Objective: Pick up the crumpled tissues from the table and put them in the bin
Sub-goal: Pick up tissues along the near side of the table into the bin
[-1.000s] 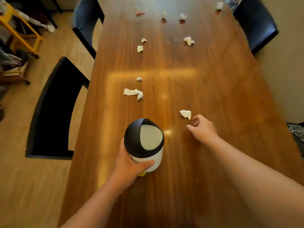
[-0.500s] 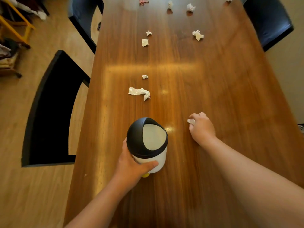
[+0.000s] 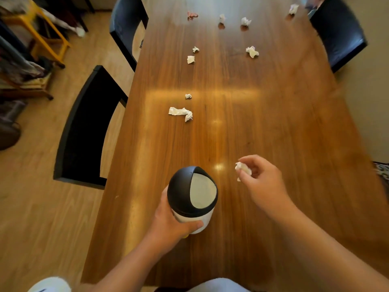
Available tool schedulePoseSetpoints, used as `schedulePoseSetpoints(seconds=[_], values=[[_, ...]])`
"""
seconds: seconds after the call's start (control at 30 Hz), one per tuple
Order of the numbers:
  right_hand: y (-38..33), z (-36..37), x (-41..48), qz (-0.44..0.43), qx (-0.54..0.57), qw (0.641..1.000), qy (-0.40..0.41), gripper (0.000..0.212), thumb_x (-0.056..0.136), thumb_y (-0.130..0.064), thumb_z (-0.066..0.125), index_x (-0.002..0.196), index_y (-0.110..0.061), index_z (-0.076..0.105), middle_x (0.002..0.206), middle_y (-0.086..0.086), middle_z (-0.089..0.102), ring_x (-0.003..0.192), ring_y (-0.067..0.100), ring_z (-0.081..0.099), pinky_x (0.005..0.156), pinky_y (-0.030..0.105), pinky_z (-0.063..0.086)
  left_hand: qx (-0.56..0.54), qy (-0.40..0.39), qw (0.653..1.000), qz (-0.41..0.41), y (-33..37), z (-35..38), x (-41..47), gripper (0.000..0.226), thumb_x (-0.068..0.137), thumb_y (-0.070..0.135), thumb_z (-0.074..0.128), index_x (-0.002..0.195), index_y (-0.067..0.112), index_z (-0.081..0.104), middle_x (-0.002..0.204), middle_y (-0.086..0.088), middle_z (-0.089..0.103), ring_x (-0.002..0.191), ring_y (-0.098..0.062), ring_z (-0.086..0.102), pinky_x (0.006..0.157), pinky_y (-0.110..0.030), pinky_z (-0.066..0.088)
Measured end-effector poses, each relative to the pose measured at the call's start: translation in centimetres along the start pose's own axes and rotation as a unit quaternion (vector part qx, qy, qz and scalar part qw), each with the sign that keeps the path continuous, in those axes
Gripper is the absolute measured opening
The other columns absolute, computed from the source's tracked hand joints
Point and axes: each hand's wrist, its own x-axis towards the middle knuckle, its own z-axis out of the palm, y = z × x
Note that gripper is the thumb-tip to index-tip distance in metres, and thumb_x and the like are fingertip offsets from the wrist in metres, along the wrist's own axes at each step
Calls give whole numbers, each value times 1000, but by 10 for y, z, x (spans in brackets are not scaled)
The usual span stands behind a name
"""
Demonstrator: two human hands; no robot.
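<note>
A small white bin [image 3: 192, 199] with a black domed lid and pale swing flap stands on the near part of the wooden table [image 3: 273, 123]. My left hand [image 3: 172, 222] grips its side. My right hand [image 3: 263, 180] is lifted just right of the bin, pinching a crumpled tissue [image 3: 243, 168] between thumb and fingers. A long twisted tissue [image 3: 181, 112] and a tiny one [image 3: 188, 96] lie in the table's middle left. Several more tissues lie farther back, such as a tissue [image 3: 252, 52] at the right and a tissue [image 3: 191, 59] at the left.
Black chairs stand along the left side [image 3: 84, 127] [image 3: 128, 28] and one at the far right [image 3: 339, 32]. A yellow stand [image 3: 42, 34] with clutter is on the wooden floor at far left. A reddish scrap [image 3: 192, 15] lies at the table's far end.
My right hand closed on the nearest tissue, lifted it off the table and drew it toward the bin. My left hand kept holding the bin.
</note>
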Motion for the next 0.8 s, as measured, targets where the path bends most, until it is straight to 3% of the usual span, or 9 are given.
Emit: schedulePoseSetpoints(seconds=[0.07, 0.17, 0.27, 0.3, 0.37, 0.43, 0.57, 0.7, 0.8], values=[[-39, -23, -21, -77, 43, 995, 54, 14, 92, -20, 69, 104, -27, 68, 93, -13, 69, 86, 8, 67, 66, 17, 56, 11, 8, 1000, 13, 2, 2, -14, 111, 49, 49, 96, 124, 82, 22, 121, 51, 45, 110, 35, 41, 64, 3, 47], [-88, -50, -52, -229, 94, 957, 148, 14, 92, -21, 69, 105, -26, 66, 94, -17, 68, 85, 9, 68, 69, 12, 54, 13, 23, 999, 35, 2, 5, -32, 115, 46, 61, 98, 134, 75, 24, 127, 47, 45, 117, 28, 43, 69, 4, 47], [-103, -43, -71, -301, 81, 937, 159, 16, 93, -21, 68, 108, -19, 64, 96, -9, 66, 86, 12, 66, 71, 19, 55, 2, 52, 998, 47, 1, 9, -45, 117, 42, 70, 94, 139, 68, 28, 128, 44, 47, 119, 23, 46, 69, 4, 47], [-100, -34, -73, -294, 45, 948, 115, 20, 92, -23, 69, 110, -16, 65, 99, -5, 65, 89, 12, 65, 73, 23, 57, -2, 63, 997, 51, 1, 10, -49, 116, 42, 70, 94, 139, 67, 29, 128, 44, 48, 118, 23, 47, 68, 3, 47], [-91, -12, -81, -241, -99, 964, -61, 38, 88, -31, 73, 123, -21, 63, 117, -6, 64, 108, 8, 60, 87, 29, 57, -11, 78, 995, 57, 2, 12, -56, 115, 45, 66, 97, 140, 64, 32, 129, 40, 51, 119, 18, 51, 70, -1, 52], [-77, 1, -88, -249, -190, 938, -149, 54, 84, -40, 74, 134, -28, 58, 132, -11, 59, 125, 6, 50, 102, 31, 50, -24, 86, 994, 61, 3, 10, -62, 116, 48, 63, 98, 145, 57, 34, 130, 32, 56, 120, 9, 57, 74, -10, 58], [-71, -4, -85, -210, -110, 966, -100, 53, 78, -48, 70, 126, -26, 63, 118, -14, 65, 113, 4, 57, 93, 26, 51, -49, 85, 994, 54, 1, -3, -69, 118, 49, 61, 99, 148, 51, 36, 134, 25, 58, 124, 0, 59, 91, -33, 62], [-59, 11, -70, -117, -123, 976, -133, 40, 84, -35, 74, 122, -25, 64, 109, -14, 65, 103, 3, 60, 90, 31, 57, -40, 100, 993, 53, -4, -28, -67, 115, 50, 52, 98, 145, 56, 33, 128, 34, 56, 122, 6, 56, 92, -22, 58], [-50, 35, -51, -50, -152, 973, -169, 38, 88, -38, 70, 124, -27, 63, 111, -13, 64, 102, 4, 61, 89, 31, 57, -48, 104, 992, 59, -5, -57, -54, 109, 51, 48, 98, 139, 64, 35, 127, 35, 57, 122, 6, 57, 89, -20, 57]])
